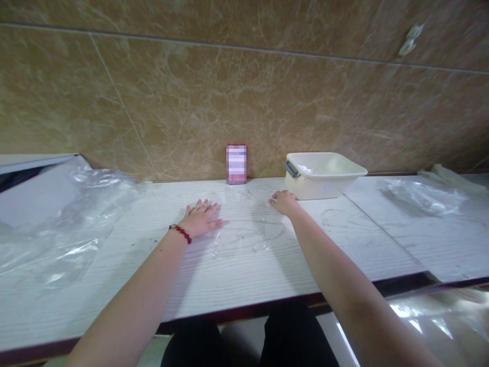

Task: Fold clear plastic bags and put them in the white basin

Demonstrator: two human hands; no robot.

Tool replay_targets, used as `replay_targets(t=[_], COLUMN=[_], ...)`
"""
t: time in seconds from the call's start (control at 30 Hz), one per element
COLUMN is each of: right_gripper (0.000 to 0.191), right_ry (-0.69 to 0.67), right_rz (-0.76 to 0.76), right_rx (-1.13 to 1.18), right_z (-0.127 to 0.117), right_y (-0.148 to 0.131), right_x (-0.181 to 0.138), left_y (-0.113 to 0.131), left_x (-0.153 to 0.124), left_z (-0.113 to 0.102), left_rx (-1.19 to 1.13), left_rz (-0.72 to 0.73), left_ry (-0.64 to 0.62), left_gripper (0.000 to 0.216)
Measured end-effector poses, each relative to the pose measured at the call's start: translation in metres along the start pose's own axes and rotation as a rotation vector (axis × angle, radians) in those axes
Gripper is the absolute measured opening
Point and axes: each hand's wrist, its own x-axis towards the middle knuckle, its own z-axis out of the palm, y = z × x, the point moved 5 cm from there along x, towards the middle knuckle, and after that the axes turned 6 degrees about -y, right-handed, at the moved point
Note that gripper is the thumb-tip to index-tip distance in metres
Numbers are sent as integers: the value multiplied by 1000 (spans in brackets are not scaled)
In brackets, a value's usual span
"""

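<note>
A thin clear plastic bag [244, 237] lies on the white wood-grain table, its outline faint against the surface. My left hand [200, 219] rests flat at the bag's left side, fingers spread, with a red bead bracelet [181, 232] on the wrist. At the bag's upper right, my right hand [284, 202] has its fingers bent together on the film; the exact grip is partly hidden. Just behind that hand stands a cream plastic tub [324, 186] with a grey clip handle on its left end.
A phone-sized card or screen [236, 164], its face blurred, leans upright against the brown marbled wall. Crumpled clear plastic bags [76, 224] spread over the table's left side beside a white box-like thing. More clear plastic [428, 196] lies at the right. The table's dark front edge [244, 311] runs before my legs.
</note>
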Motion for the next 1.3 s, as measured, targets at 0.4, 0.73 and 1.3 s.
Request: replay_targets(t=[0.4, 0.73, 1.3], right_gripper=[37, 23, 25], right_ry=[-57, -39, 68], right_rz=[4, -115, -461], right_rx=[-27, 94, 419], right_z=[-1, -16, -23], right_y=[-9, -23, -52], right_x=[0, -15, -36], left_y=[26, 65, 84], left_x=[-3, -7, 9], left_z=[-15, -24, -20], left_rx=[71, 69, -655], left_rz=[164, 307, 117], left_ry=[267, 281, 431], left_gripper=[62, 44, 34])
